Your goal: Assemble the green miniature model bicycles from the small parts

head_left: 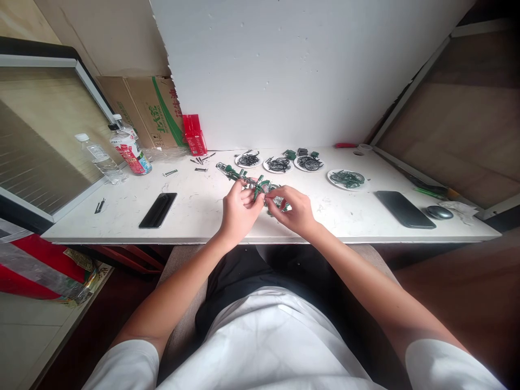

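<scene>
Near the table's front edge, my left hand [239,214] is closed around a small green model bicycle [232,172] with spoked wheels. One end of the model sticks out to the upper left of the fingers; a spoked wheel shows under the right fingers. My right hand [293,210] meets it from the other side, thumb and fingertips pinched together against the model. Whatever lies between those fingertips is too small or hidden to make out. Just beyond, white plates [277,171] hold dark wheels and small parts, and another plate [368,180] carries green pieces.
On the left lie a black phone [158,210], small metal pieces [170,173] and bottles [130,149]. A red box [195,135] stands before a cardboard carton [142,111]. On the right are a dark phone-like slab [404,209] and a computer mouse [440,212]. A white panel [292,76] rises behind.
</scene>
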The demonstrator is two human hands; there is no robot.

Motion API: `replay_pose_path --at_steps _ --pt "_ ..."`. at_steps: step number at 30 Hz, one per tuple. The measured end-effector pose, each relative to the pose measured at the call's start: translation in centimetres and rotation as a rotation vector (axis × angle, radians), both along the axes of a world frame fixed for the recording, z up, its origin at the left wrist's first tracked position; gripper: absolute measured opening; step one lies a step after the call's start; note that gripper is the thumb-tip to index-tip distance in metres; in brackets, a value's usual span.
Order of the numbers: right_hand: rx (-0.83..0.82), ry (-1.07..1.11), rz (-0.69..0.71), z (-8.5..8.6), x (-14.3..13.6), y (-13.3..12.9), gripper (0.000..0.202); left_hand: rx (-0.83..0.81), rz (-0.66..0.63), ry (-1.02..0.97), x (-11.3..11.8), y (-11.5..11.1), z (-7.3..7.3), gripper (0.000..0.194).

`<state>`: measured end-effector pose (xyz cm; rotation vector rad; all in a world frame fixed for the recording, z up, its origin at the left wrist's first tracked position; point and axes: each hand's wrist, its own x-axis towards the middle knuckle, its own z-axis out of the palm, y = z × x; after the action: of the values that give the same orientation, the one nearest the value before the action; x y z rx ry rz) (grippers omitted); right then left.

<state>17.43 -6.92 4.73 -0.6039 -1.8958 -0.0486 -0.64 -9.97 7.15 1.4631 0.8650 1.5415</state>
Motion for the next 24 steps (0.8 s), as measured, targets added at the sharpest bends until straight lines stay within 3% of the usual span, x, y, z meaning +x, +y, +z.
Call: replay_pose_path --at_steps 7,15,24 --pt "0.091 -0.122 -0.156 -0.14 0.13 -0.02 0.005 0.053 0.037 0.05 0.04 -0.03 -0.28 0.04" --pt "0.083 -0.198 -0.216 0.51 -0.13 -0.27 0.011 0.097 0.043 0.103 0.1 -0.49 -0.18 0.036" --pt "-0.273 -0.016 0.041 0.79 -0.39 -0.34 0.046 0.134 0.05 0.159 0.34 -0.48 -0.58 0.044"
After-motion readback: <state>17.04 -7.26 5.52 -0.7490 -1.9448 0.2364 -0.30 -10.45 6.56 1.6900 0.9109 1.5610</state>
